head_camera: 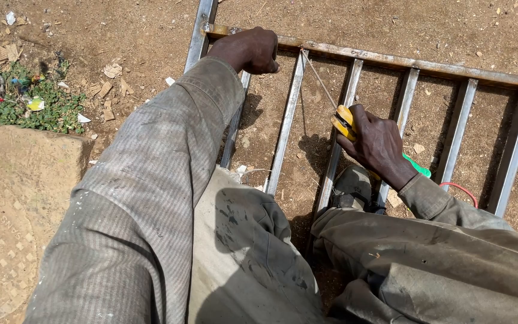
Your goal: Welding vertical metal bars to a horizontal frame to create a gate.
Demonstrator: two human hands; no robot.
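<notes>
Bare dirt ground [151, 36], outdoors, weed patch with litter scraps [19, 96] upper left, concrete slab [13, 198] at left. Metal bar frame [391, 62] lies flat on the dirt, parallel bars running toward the person. Left hand [248, 50] closed over the frame's top rail near the corner. Right hand [379, 144] wrapped around a yellow tape measure [344, 122], its blade [318, 81] pulled out up to the top rail. Shoe [352, 187] rests on the bars. No containers visible.
</notes>
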